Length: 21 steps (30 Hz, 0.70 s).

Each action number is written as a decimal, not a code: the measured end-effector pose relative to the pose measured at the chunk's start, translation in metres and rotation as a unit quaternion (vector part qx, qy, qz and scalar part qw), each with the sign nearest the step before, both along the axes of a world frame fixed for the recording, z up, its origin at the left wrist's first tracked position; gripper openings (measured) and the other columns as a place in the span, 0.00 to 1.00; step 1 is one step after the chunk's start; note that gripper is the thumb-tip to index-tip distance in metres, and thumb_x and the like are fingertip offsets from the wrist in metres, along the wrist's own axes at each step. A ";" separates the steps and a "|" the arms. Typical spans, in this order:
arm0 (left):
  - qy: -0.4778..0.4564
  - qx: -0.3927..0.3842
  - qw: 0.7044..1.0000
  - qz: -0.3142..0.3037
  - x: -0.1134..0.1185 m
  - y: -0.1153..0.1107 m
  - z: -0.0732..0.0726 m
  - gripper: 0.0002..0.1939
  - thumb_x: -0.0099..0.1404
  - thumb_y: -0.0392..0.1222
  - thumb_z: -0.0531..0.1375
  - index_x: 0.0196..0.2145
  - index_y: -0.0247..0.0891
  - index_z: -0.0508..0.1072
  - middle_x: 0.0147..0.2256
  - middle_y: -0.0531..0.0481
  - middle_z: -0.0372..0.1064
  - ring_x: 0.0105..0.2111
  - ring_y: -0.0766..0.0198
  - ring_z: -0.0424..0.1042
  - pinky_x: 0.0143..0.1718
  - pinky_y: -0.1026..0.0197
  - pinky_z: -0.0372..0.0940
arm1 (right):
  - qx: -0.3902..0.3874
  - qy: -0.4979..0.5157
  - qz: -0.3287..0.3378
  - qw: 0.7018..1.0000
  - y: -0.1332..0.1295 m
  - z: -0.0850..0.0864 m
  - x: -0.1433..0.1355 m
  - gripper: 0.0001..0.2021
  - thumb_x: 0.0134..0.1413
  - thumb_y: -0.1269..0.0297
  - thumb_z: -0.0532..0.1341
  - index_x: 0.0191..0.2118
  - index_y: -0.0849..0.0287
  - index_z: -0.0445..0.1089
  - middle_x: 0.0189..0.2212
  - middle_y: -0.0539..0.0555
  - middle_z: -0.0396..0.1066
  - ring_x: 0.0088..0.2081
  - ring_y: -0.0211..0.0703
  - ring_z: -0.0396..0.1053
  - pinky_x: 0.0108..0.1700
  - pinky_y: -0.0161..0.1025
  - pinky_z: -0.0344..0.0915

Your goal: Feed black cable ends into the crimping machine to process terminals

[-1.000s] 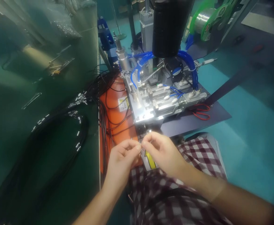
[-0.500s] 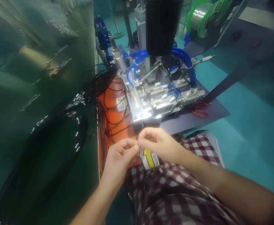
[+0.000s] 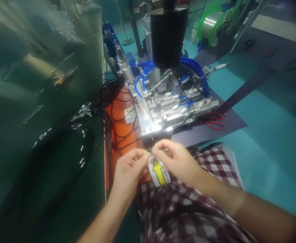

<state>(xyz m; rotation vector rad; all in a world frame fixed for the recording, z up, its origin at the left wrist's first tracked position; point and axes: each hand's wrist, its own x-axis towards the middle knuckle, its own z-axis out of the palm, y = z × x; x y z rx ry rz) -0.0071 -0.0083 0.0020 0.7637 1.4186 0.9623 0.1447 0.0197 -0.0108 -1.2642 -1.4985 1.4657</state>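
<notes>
My left hand is closed in a pinch in front of the machine. Fine wire ends show at its fingertips, most likely of a thin cable whose length is hidden by the hand. Just to the right, my right hand is closed too, thumb against index finger. A small shiny metal piece peeks out by its fingers, too small to make out fully. The fingertips of both hands nearly meet above a white label with a yellow arrow.
A metal machine with blue air tubes stands ahead under a black hose. Black cables with silver ends lie on the green mat at left. An orange plate borders it. A green wire spool hangs at upper right.
My right hand has shifted slightly right, opening a small gap between the fingertips. Wire ends and a metal piece now show there. The view has tilted a little.
</notes>
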 end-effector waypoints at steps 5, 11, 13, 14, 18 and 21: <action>0.056 0.028 0.998 -0.013 0.004 -0.001 -0.001 0.10 0.58 0.46 0.64 0.28 0.37 0.72 0.18 0.57 0.61 0.16 0.74 0.55 0.16 0.71 0.53 | 0.160 -0.081 -0.015 0.984 -0.002 0.001 0.000 0.07 0.56 0.70 0.58 0.28 0.59 0.67 0.27 0.50 0.69 0.27 0.37 0.64 0.32 0.36 0.59; 0.069 0.057 0.996 -0.007 0.009 0.003 -0.004 0.08 0.58 0.44 0.64 0.29 0.37 0.72 0.17 0.58 0.59 0.16 0.74 0.55 0.17 0.71 0.52 | 0.041 0.006 0.002 0.999 0.000 -0.008 0.002 0.08 0.61 0.67 0.55 0.29 0.58 0.65 0.24 0.47 0.66 0.26 0.36 0.62 0.29 0.33 0.58; 0.042 0.034 0.998 -0.008 0.009 0.006 -0.004 0.09 0.59 0.44 0.63 0.27 0.36 0.71 0.15 0.59 0.55 0.14 0.75 0.51 0.16 0.71 0.49 | -0.008 0.042 0.006 0.999 0.001 -0.011 0.003 0.09 0.61 0.64 0.55 0.29 0.58 0.65 0.22 0.45 0.63 0.23 0.34 0.59 0.25 0.32 0.55; 0.039 0.030 0.999 -0.010 0.008 0.007 -0.003 0.09 0.59 0.45 0.63 0.27 0.36 0.71 0.15 0.59 0.56 0.14 0.75 0.51 0.16 0.71 0.50 | -0.019 0.048 0.002 0.999 0.002 -0.012 0.003 0.09 0.60 0.63 0.56 0.29 0.58 0.65 0.21 0.45 0.62 0.21 0.33 0.57 0.23 0.32 0.54; 0.030 0.015 0.999 -0.011 0.007 0.010 0.001 0.09 0.57 0.44 0.63 0.26 0.35 0.71 0.18 0.57 0.61 0.14 0.76 0.52 0.16 0.72 0.51 | -0.019 0.039 -0.023 0.999 0.005 -0.013 0.005 0.09 0.60 0.60 0.56 0.31 0.57 0.67 0.17 0.43 0.57 0.18 0.33 0.53 0.19 0.32 0.51; 0.029 0.008 0.999 -0.012 0.007 0.010 0.002 0.10 0.57 0.44 0.64 0.26 0.35 0.71 0.18 0.57 0.60 0.15 0.77 0.53 0.16 0.72 0.51 | 0.035 0.024 -0.034 0.999 0.006 -0.011 0.001 0.06 0.58 0.62 0.59 0.33 0.58 0.70 0.22 0.46 0.66 0.20 0.34 0.60 0.23 0.33 0.56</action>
